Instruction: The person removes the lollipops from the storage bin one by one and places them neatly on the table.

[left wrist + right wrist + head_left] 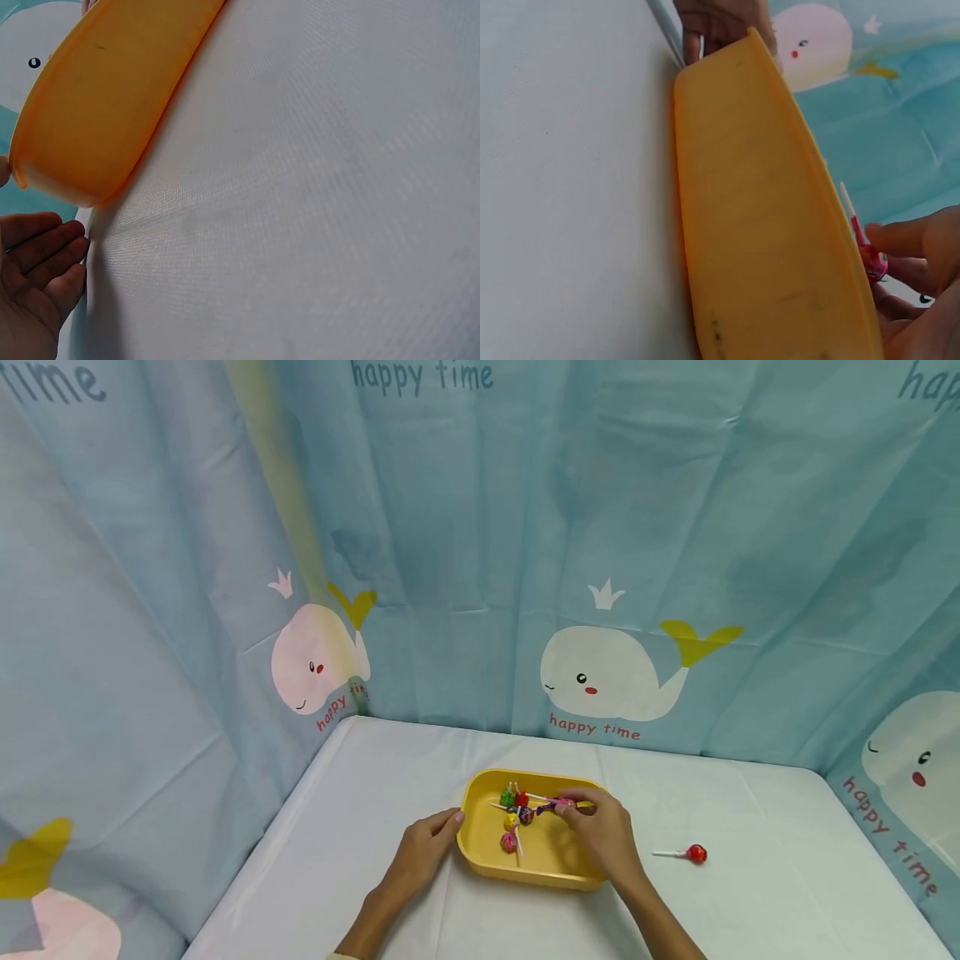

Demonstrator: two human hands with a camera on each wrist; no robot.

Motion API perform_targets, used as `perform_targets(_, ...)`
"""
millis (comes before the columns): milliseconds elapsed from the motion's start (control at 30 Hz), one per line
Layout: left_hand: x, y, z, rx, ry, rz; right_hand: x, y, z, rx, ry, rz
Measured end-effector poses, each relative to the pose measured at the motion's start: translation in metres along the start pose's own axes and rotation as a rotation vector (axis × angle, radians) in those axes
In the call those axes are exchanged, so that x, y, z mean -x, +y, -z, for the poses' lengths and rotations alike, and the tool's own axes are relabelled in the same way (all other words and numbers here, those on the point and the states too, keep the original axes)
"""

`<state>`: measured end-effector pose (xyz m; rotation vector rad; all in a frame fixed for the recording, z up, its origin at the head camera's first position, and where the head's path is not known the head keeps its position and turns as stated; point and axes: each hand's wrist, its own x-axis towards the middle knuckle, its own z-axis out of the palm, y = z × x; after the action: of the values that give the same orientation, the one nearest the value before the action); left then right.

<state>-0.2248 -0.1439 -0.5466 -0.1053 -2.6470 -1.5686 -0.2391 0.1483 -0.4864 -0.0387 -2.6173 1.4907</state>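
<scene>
A yellow tray (525,875) stands on the white table with several wrapped lollipops in it. They include a green lollipop (507,797), a red one (522,797), a dark purple one (527,816), a yellow one (512,822) and a pink one (509,842). My right hand (603,831) reaches over the tray's right side and pinches a pink-wrapped lollipop (871,262) by its candy end, its stick pointing left in the head view. At the left rim my left hand (423,852) touches the tray with a fingertip, its other fingers (56,247) loosely extended beside the tray's end.
Right of the tray, a lollipop with a red head (697,854) lies on the white tabletop (780,893), its stick toward the tray. Blue curtains (480,527) printed with whales hang behind the table and along its sides.
</scene>
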Motion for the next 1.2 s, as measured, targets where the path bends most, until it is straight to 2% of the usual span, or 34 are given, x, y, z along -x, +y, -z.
perform_targets(167,0.0,-0.001,0.0,0.012,-0.001,-0.006,0.005,0.0,0.008,-0.028,0.01,-0.006)
perform_targets(533,-0.001,-0.002,0.0,0.007,-0.004,0.001,0.014,0.006,0.025,0.022,0.038,-0.051)
perform_targets(1200,-0.001,-0.002,0.0,0.0,-0.002,0.006,0.022,0.022,0.053,0.018,0.053,-0.116)
